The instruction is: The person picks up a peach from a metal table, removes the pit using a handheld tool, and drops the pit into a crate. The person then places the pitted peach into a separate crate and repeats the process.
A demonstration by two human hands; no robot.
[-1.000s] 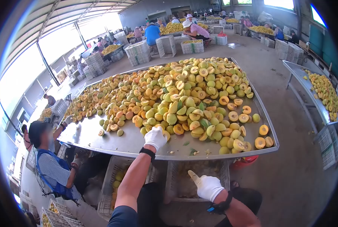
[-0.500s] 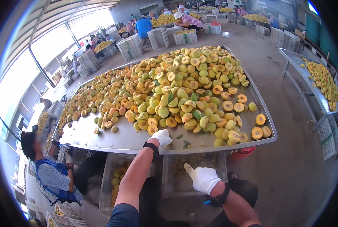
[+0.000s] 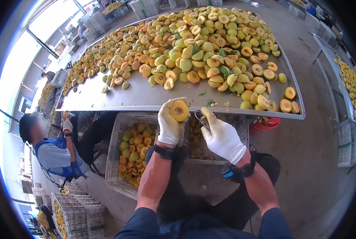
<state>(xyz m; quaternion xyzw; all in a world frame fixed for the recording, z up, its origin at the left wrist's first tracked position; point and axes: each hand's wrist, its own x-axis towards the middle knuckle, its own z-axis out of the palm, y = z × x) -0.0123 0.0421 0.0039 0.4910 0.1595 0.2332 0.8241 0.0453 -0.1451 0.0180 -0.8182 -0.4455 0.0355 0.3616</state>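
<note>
My gloved left hand (image 3: pixel 171 123) holds a halved yellow fruit (image 3: pixel 179 110), its cut face with the brown centre turned up, just off the table's front edge. Close on its right, my gloved right hand (image 3: pixel 221 133) is closed on a small metal tool (image 3: pixel 199 116) with a looped end. Fruit halves (image 3: pixel 190 51) lie heaped on the metal table (image 3: pixel 142 95) beyond both hands. Under my forearms stand two crates: the left crate (image 3: pixel 111 167) holds cut fruit, and the right crate (image 3: pixel 243 133) has small dark pieces in it.
A co-worker in a blue vest (image 3: pixel 58 155) sits at the left, a gloved hand near the table. A red bucket (image 3: pixel 265 124) stands under the table's right corner. Stacked crates (image 3: pixel 84 213) are at the lower left. Another fruit table (image 3: pixel 333 75) stands at the right.
My left hand has come back from the table's edge and now holds a fruit half. My right hand has moved up beside it. The view has tilted downward.
</note>
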